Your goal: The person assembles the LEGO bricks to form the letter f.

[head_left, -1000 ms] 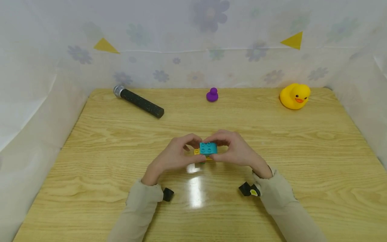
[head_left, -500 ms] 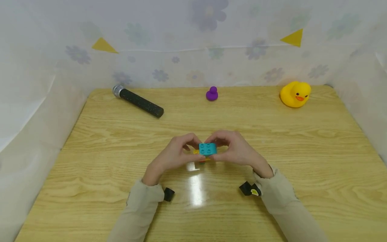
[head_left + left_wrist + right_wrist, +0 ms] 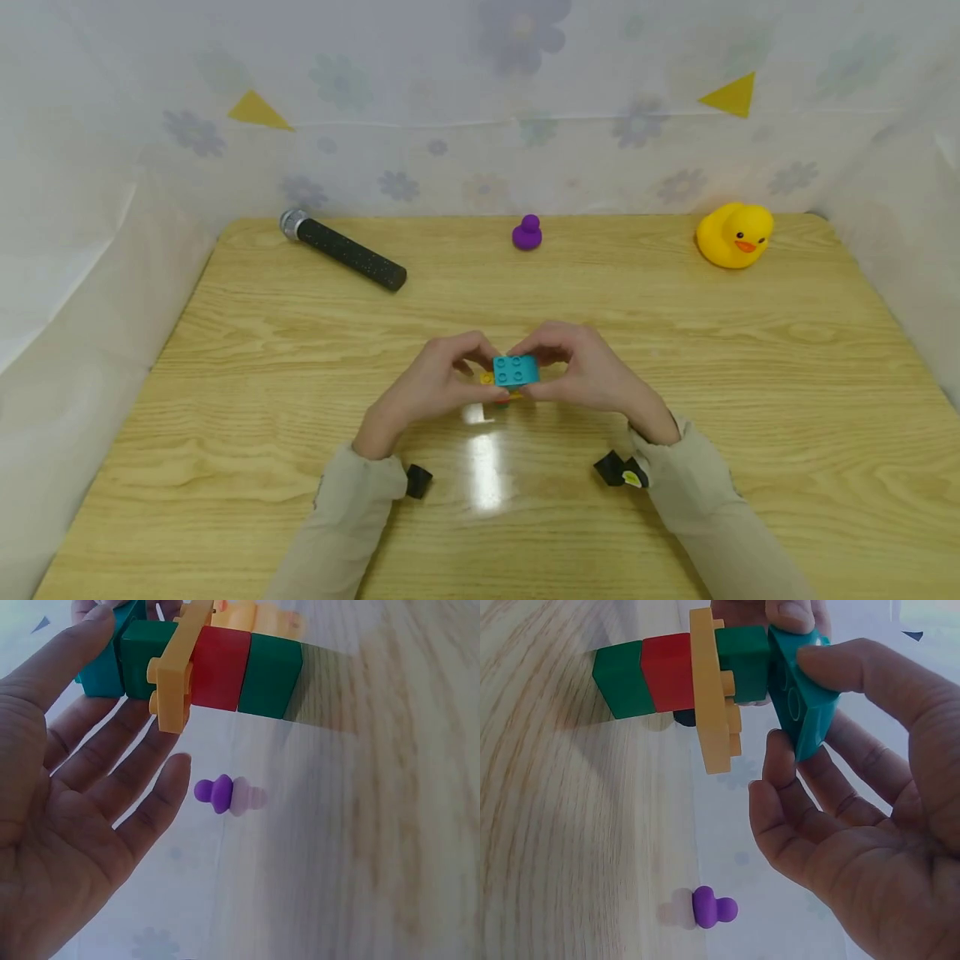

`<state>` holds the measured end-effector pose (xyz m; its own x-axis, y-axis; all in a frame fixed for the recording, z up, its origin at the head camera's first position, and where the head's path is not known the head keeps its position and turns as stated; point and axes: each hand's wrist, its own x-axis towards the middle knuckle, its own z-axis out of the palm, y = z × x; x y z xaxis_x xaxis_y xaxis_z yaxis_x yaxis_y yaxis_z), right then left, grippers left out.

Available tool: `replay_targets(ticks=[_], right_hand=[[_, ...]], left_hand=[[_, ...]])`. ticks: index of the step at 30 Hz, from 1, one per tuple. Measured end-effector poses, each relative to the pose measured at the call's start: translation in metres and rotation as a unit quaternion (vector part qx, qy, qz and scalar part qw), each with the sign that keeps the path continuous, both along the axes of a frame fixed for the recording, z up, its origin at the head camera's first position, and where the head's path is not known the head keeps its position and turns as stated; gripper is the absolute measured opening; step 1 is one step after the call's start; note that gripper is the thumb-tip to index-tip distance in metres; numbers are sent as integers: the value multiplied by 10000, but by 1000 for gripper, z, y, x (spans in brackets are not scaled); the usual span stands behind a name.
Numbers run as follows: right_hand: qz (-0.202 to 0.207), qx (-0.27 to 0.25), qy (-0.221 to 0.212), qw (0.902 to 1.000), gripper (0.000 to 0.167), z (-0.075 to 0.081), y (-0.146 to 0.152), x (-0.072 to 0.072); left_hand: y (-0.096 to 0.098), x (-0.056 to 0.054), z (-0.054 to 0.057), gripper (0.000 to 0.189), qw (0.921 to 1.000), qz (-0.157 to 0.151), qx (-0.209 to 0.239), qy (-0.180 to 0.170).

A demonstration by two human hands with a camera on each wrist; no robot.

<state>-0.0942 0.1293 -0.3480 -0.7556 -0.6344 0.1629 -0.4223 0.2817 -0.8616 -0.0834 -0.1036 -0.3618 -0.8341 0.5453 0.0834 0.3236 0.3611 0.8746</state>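
A teal block (image 3: 515,371) with studs and a curved side sits at the top of a small stack of toy building bricks. Below it come a green brick (image 3: 742,664), a long yellow brick (image 3: 177,671), a red brick (image 3: 220,667) and, lowest, another green brick (image 3: 270,675) at the tabletop. My left hand (image 3: 427,383) pinches the teal block from the left between thumb and fingers. From the other side, my right hand (image 3: 588,372) pinches the same block. In the head view, the teal block and the hands hide most of the stack.
On the wooden table (image 3: 300,358), a black microphone (image 3: 345,252) lies at the back left. A small purple duck (image 3: 527,233) stands at the back middle, a larger yellow duck (image 3: 735,237) at the back right. White flowered cloth (image 3: 450,67) hangs behind.
The teal block has shifted very slightly toward me in the head view. Both hands keep their hold with almost the same pose.
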Motion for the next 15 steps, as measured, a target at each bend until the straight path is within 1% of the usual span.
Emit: replay_targets(ticks=[2,4,6,9,12,15], right_hand=[[-2,13,-33,10000,32,-1,0,0],[-12,23,-36,10000,32,-1,0,0],[-27,36,12,10000,33,-2,-1,1],[-52,75,270,9996,34,-2,-2,2],[-42,140,605,9981,34,-3,-5,2],[-43,174,851,9962,34,-2,-6,2]], left_hand=[[0,0,-1,32,9999,28,-3,-120],[1,1,-3,37,9997,47,-131,-204],[3,1,-5,39,9995,25,-274,-181],[7,1,-7,36,9988,55,-477,-65],[9,2,-7,30,9987,101,-496,5],[10,2,-8,28,9986,90,-510,50]])
